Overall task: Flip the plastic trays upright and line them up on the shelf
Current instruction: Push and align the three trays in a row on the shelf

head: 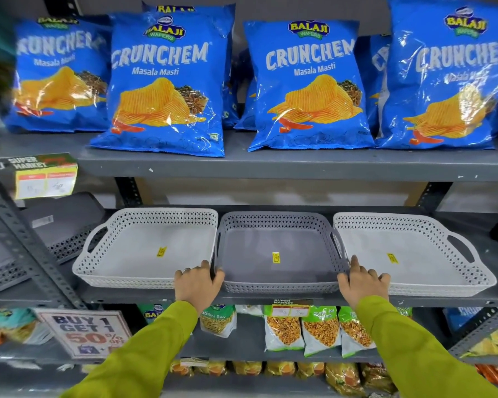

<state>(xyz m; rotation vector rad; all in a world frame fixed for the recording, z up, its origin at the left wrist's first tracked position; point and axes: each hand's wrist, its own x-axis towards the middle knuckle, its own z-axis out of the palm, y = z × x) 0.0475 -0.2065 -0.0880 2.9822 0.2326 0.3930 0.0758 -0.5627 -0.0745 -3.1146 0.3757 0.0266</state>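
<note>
Three perforated plastic trays sit upright in a row on the grey metal shelf (270, 299). The left hand (197, 284) grips the front-left corner of the grey middle tray (276, 248), the right hand (362, 282) its front-right corner, likely squaring it between the white left tray (133, 248) and white right tray (408, 254). More upturned grey trays (64, 225) lie further left, past a slotted upright (32, 254).

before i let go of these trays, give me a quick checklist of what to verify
1. All three upright: left white tray, grey tray, right white tray open side up: ok.
2. Side by side in one row: ok.
3. Front edges even along the shelf: roughly, slight stagger: cannot tell.
4. Left hand and right hand resting on the grey tray's front corners: ok.
5. More flipped trays at far left: not ok.
</note>
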